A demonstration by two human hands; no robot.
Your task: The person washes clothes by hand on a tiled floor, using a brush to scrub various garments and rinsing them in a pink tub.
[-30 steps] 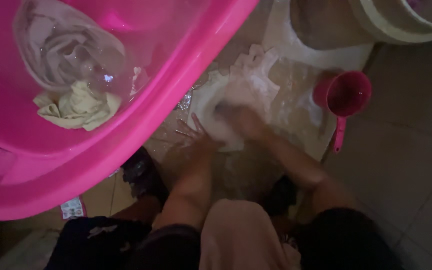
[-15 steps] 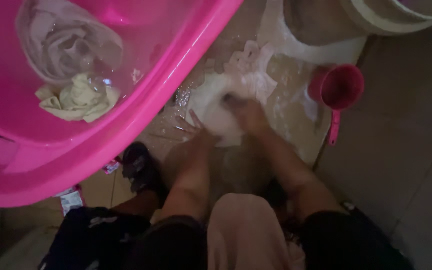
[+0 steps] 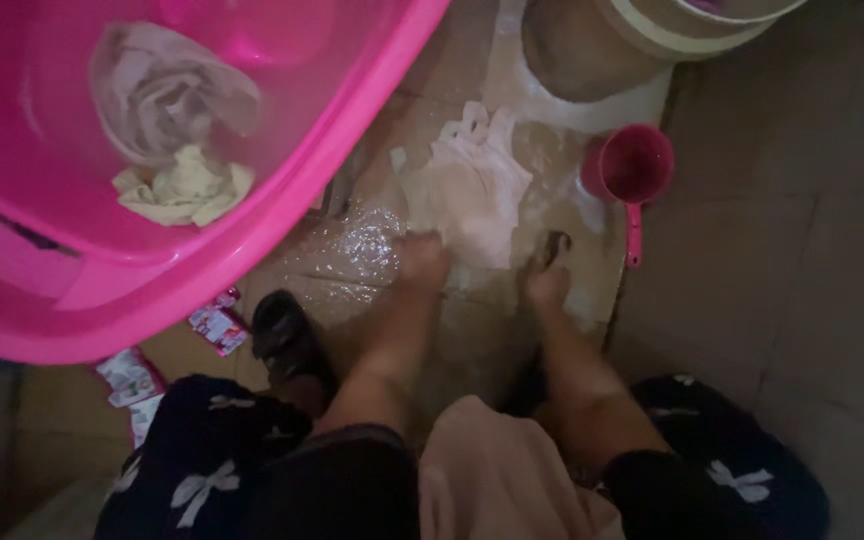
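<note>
Nearest: dark bow-printed trousers [image 3: 202, 470] and a black sandal [image 3: 287, 335] to the left. Beyond those, left hand [image 3: 422, 258] pressed flat on the near edge of the pale wet garment [image 3: 467, 190], fingers spread, clasping nothing. Right hand [image 3: 549, 268] just right of that edge, closed around a small dark object, perhaps a brush; hard to tell. Garment spread on the soapy tiled floor [image 3: 352, 250], long axis running near to far, directly beyond the left hand. Farther right, pink scoop [image 3: 630, 165]. Far left, pink basin [image 3: 252, 250] holding more wet cloths [image 3: 167, 120].

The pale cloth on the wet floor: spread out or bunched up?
Mostly spread out. The pale cloth lies flat on the soapy floor, only rumpled at its top edge; the left hand touches its lower edge.
</note>
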